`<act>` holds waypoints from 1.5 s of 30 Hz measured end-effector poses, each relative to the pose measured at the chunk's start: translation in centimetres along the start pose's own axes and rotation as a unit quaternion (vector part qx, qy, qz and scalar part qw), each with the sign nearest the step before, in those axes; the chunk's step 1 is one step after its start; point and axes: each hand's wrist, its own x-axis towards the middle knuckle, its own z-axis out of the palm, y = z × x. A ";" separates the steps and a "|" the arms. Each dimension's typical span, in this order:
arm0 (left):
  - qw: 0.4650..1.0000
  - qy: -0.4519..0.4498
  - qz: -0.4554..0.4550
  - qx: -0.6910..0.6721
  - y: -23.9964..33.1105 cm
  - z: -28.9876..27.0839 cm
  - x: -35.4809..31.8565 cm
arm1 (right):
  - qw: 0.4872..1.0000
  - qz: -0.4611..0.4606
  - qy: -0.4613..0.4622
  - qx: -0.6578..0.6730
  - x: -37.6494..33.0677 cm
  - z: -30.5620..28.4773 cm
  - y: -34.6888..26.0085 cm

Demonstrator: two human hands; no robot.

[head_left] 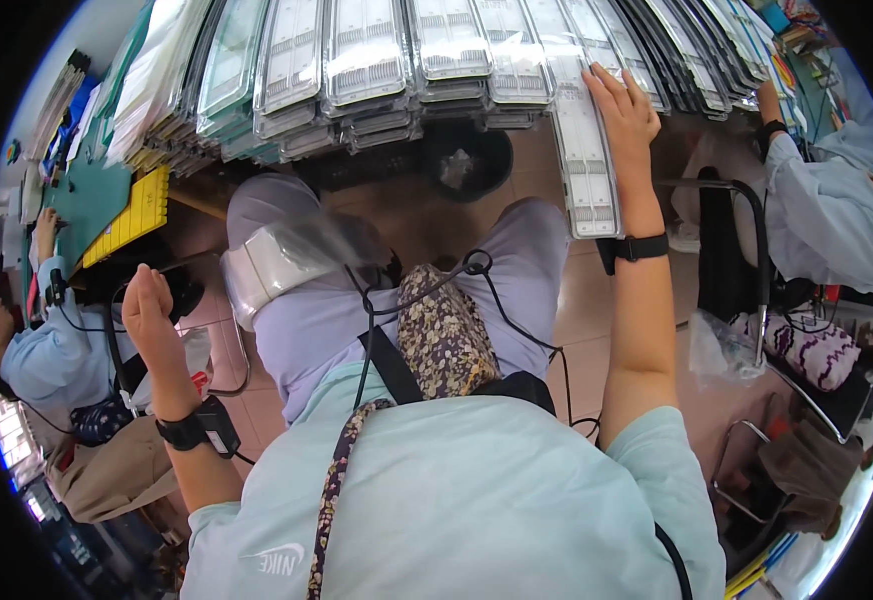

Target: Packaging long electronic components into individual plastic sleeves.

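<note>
My right hand (625, 110) reaches to the right part of the table's front edge. Its fingers lie over the side of a long clear plastic case (587, 150) and grip it; the thumb is hidden. This case juts out toward me from the rows of stacked cases (367, 50). Faint ribbed rows show inside it. My left hand (147, 300) is raised at the left, away from the table, with its fingers curled in. Whatever may be inside those fingers is hidden. A shiny whitish plastic packet (272, 275) lies on my thigh, beside a blurred clear film (342, 240).
Below the table edge stands a dark bin (467, 160). A yellow slatted piece (129, 217) sits by the green mat (97, 195) at left. Other people sit at both sides, one in a light blue sleeve (822, 200). Black cords (477, 263) cross my lap.
</note>
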 end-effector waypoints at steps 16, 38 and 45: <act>0.999 -0.030 -0.037 -0.018 -1.6 0.2 0.0 | 0.989 -0.041 0.062 0.129 -12.9 -7.7 -2.3; 0.984 -0.163 -0.014 0.074 -1.8 0.2 -2.0 | 0.996 0.089 0.016 -0.022 -0.3 -2.4 -3.3; 0.989 -0.134 -0.016 0.051 -2.6 0.0 -2.4 | 0.989 0.142 0.034 0.006 0.0 -0.8 -4.3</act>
